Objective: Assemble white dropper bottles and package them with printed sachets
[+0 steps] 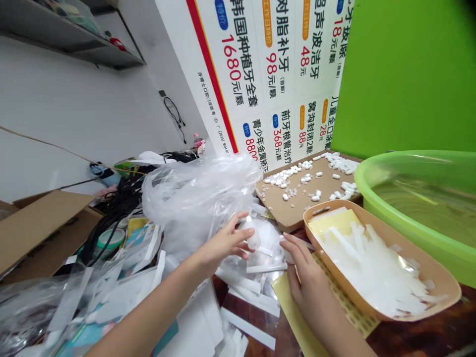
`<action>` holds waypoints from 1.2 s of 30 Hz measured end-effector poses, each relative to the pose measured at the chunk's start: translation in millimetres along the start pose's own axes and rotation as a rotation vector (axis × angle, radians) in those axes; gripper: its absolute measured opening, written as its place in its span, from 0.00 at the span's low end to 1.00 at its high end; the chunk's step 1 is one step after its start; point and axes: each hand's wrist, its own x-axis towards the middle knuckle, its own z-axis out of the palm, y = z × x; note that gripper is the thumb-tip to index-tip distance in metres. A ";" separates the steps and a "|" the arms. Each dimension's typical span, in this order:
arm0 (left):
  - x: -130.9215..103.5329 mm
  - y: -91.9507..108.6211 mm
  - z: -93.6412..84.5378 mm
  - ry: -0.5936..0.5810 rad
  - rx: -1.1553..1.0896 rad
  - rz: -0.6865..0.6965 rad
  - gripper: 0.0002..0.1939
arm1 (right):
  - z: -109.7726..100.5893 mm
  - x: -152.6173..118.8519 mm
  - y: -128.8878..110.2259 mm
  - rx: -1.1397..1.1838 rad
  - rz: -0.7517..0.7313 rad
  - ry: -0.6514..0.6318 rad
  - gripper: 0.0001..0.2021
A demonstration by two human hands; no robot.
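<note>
My left hand (232, 240) is closed around a small white bottle (254, 240) with a narrow tip, held between thumb and fingers. Just to its right, my right hand (303, 267) has its fingers bent around a small white item (287, 254), mostly hidden, whose kind I cannot make out. Beneath the hands lie clear plastic and white paper strips (266, 269). A yellow sheet with rows of round spots (345, 305) lies under my right forearm.
An orange-tan tray (403, 317) of white strips stands at right, before a green basin (416, 208). Behind, a cardboard sheet (273, 206) carries many small white caps. Left are a large clear plastic bag (197, 188), black cables and an open cardboard box (55, 218). A printed board stands behind.
</note>
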 end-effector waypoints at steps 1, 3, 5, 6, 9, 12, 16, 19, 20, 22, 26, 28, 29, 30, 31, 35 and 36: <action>-5.9 0.6 -0.2 -0.014 -0.065 -0.028 0.30 | -1.0 0.0 -2.3 0.037 -0.005 -0.002 0.19; -15.0 0.6 1.9 -0.034 -0.163 -0.082 0.28 | -4.0 0.3 -6.9 0.104 -0.014 -0.011 0.20; -20.1 -0.3 6.6 -0.035 -0.225 -0.122 0.28 | -7.8 0.7 -10.8 0.143 -0.017 -0.041 0.24; -21.2 -1.0 9.6 -0.030 -0.246 -0.136 0.28 | -9.5 0.8 -12.2 0.154 -0.019 -0.062 0.26; -20.2 -4.5 20.5 -0.020 -0.277 -0.157 0.29 | -12.3 0.9 -14.3 0.184 -0.029 -0.169 0.27; -16.2 -11.6 33.8 -0.012 -0.278 -0.151 0.27 | -9.8 -0.5 -13.8 0.198 -0.047 -0.247 0.24; -11.1 -25.5 47.9 0.038 -0.251 -0.093 0.24 | -4.1 -3.7 -12.5 0.137 -0.027 -0.271 0.22; -10.5 -33.5 50.3 0.014 -0.235 -0.033 0.23 | -3.8 -4.7 -13.0 0.135 -0.032 -0.291 0.21; -11.3 -34.9 50.0 0.003 -0.234 -0.015 0.22 | -4.4 -4.7 -13.2 0.140 -0.033 -0.288 0.21; -14.1 -35.7 49.7 -0.010 -0.233 0.012 0.22 | -5.9 -4.4 -13.5 0.153 -0.038 -0.264 0.19; -20.7 -30.6 52.4 -0.020 -0.202 0.043 0.21 | -8.6 -3.8 -12.5 0.200 -0.029 -0.183 0.12; -22.0 -27.1 51.6 -0.020 -0.152 0.048 0.19 | -9.9 -3.3 -11.7 0.209 -0.012 -0.140 0.10; -21.9 -25.9 48.8 -0.024 -0.113 0.044 0.17 | -10.5 -2.9 -11.2 0.206 -0.016 -0.126 0.10; -21.2 -25.1 43.9 -0.030 -0.060 0.036 0.16 | -11.2 -2.4 -10.8 0.199 -0.023 -0.117 0.09; -20.1 -24.9 36.4 -0.028 0.008 0.027 0.15 | -11.8 -1.9 -10.4 0.188 -0.031 -0.109 0.08; -13.5 -28.1 -12.2 0.142 0.359 0.038 0.14 | -13.0 -0.1 -8.9 0.149 -0.023 -0.050 0.08; -11.7 -29.2 -25.2 0.193 0.436 0.051 0.14 | -13.0 0.2 -8.7 0.145 -0.013 -0.032 0.08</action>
